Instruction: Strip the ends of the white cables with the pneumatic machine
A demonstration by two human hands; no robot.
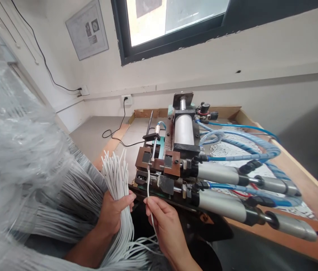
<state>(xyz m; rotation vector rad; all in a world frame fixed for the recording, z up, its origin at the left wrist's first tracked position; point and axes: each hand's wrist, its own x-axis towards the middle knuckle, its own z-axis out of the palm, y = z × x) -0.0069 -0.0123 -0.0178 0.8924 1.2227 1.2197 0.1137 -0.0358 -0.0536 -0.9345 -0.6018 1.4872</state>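
Observation:
My left hand (113,210) is wrapped round a thick bundle of white cables (116,177), whose cut ends point up and away from me. Between thumb and fingertips, my right hand (163,218) pinches one single white cable (148,184). The far end of that cable reaches the brown jaw blocks of a pneumatic wire-stripping machine (159,162); whether the jaws grip it I cannot tell. Below my hands the bundle trails down towards my lap. Silver air cylinders (218,173) extend from the machine to the right.
Large masses of grey-white cable wrapped in clear plastic (20,150) fill the left side. Blue air hoses (240,154) loop over white scraps (238,143) in the wooden-edged bench tray. A black power cord (114,131) crosses the bench to a wall socket (126,99).

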